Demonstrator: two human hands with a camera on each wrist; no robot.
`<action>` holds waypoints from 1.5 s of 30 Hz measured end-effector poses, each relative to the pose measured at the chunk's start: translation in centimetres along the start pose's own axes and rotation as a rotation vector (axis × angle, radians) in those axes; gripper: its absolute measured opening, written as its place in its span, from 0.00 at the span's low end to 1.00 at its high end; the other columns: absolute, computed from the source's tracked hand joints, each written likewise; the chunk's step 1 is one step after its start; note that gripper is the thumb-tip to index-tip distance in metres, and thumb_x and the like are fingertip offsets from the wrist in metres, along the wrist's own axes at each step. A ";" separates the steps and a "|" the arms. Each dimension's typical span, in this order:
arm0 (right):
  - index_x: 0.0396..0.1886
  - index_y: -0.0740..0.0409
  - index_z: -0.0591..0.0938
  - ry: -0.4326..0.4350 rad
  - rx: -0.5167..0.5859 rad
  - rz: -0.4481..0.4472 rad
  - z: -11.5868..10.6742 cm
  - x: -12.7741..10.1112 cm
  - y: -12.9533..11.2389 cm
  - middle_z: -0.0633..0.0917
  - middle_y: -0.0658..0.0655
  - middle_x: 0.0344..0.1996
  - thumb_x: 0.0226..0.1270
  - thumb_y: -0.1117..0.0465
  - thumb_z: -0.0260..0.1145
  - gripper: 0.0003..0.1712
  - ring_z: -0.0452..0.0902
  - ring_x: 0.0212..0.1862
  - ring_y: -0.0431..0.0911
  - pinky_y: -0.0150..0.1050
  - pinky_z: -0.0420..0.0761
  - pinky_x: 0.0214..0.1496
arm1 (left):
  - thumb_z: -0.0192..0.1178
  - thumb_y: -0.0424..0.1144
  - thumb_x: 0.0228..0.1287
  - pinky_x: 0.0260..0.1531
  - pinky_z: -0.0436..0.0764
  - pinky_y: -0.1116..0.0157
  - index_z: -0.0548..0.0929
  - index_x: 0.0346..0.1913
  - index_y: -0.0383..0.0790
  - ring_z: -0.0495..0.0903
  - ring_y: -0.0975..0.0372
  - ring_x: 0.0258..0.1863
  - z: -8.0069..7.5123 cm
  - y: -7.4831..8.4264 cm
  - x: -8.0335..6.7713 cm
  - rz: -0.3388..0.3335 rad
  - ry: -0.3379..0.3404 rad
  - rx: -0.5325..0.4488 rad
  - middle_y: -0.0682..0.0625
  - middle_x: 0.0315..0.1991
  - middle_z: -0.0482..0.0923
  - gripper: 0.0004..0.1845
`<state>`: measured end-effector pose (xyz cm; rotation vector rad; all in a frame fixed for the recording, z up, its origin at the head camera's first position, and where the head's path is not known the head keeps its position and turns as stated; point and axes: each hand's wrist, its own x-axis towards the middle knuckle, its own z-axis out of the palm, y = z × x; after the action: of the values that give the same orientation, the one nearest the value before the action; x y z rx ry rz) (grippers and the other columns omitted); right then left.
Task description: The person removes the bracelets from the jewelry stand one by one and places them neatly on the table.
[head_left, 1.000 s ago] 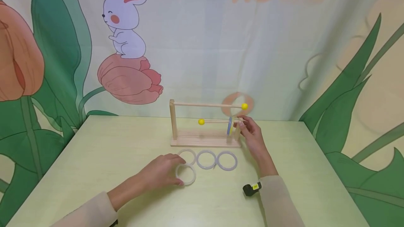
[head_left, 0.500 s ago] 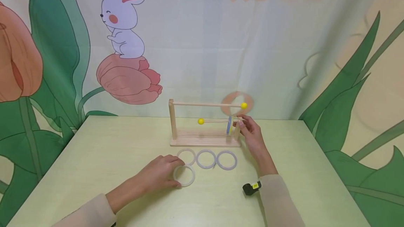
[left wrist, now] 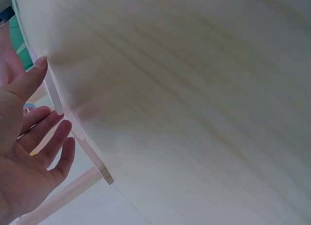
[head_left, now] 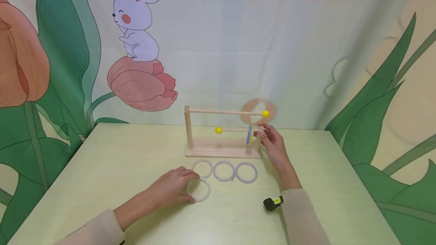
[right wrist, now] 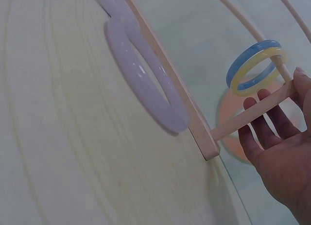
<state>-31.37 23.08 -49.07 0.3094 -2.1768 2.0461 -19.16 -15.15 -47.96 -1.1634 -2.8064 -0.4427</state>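
Observation:
My left hand (head_left: pixel 170 186) pinches a whitish ring (head_left: pixel 209 189) across its width, thumb at the near rim and fingertips at the far rim. In the left wrist view the ring shows edge-on, low over the tabletop. My right hand (head_left: pixel 275 148) grips the top of the short post (right wrist: pixel 255 112) of a wooden stand (head_left: pixel 223 151). A blue ring (right wrist: pixel 233 71) and a yellow ring (right wrist: pixel 245 93) hang together on the lower rod, close to that post. A pale ring (head_left: pixel 202 160) and two lavender rings, left (head_left: pixel 223 180) and right (head_left: pixel 246 182), lie in a row before the stand.
The stand's tall post (head_left: pixel 188 129) carries an upper rod ending in a yellow ball (head_left: pixel 265 113); another yellow ball (head_left: pixel 218 130) caps the lower rod. A black device with a yellow label (head_left: pixel 271 203) sits at the right sleeve. A printed curtain (head_left: pixel 211 48) hangs behind the table.
My left hand has drawn the whitish ring slightly left and nearer, away from the row. My right hand keeps its hold on the post. The head view has shifted a little.

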 end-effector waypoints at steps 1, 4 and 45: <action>0.71 0.56 0.76 -0.001 0.003 -0.001 0.0 0.0 0.0 0.82 0.70 0.61 0.84 0.50 0.59 0.24 0.78 0.66 0.63 0.56 0.73 0.74 | 0.82 0.53 0.55 0.56 0.84 0.55 0.85 0.61 0.39 0.82 0.56 0.56 0.0 0.0 0.0 -0.002 0.000 -0.004 0.50 0.58 0.85 0.35; 0.72 0.58 0.75 -0.006 0.016 -0.007 -0.1 0.1 -0.1 0.81 0.71 0.62 0.85 0.52 0.59 0.24 0.77 0.66 0.65 0.57 0.73 0.74 | 0.82 0.52 0.55 0.56 0.85 0.55 0.84 0.62 0.39 0.82 0.56 0.56 -0.1 0.0 0.1 -0.002 0.001 -0.011 0.50 0.58 0.85 0.35; 0.73 0.61 0.73 -0.011 -0.012 0.020 -0.2 0.5 -0.1 0.81 0.72 0.61 0.85 0.49 0.59 0.28 0.78 0.65 0.64 0.60 0.73 0.73 | 0.77 0.50 0.64 0.65 0.79 0.57 0.81 0.67 0.41 0.79 0.56 0.63 -3.4 2.7 12.6 -0.057 0.250 -0.301 0.51 0.63 0.82 0.32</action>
<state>-31.86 23.22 -48.85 0.2992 -2.2068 2.0461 -26.36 -5.80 -41.88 -0.9910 -2.6217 -0.9709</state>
